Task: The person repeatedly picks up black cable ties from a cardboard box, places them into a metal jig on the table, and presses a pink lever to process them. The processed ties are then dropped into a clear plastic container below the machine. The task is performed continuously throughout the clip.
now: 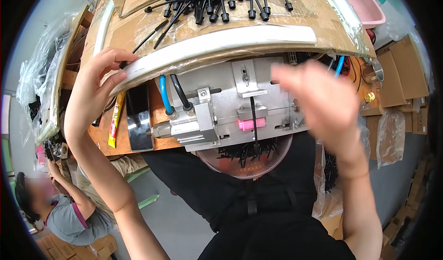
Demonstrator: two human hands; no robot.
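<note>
My left hand [99,78] is at the left end of the white-padded cardboard edge. Its thumb and fingers close on the end of a thin black plastic rod [150,36], which slants up toward the pile. Over the right side of the metal fixture [277,94] hovers my right hand [323,103], smeared by motion, its fingers unclear. Another black rod [253,110] sits upright in the middle of the fixture, crossing a bright pink piece [247,124]. Its lower end reaches over a translucent bowl [210,161] holding many short black pieces [240,156].
Many black rods with capped ends [226,2] lie on the cardboard-covered top. An air cylinder [194,126] with blue and black hoses stands left of the fixture, beside a phone [139,117] and yellow packet [116,121]. A co-worker [74,214] sits at lower left; cartons [404,71] stand right.
</note>
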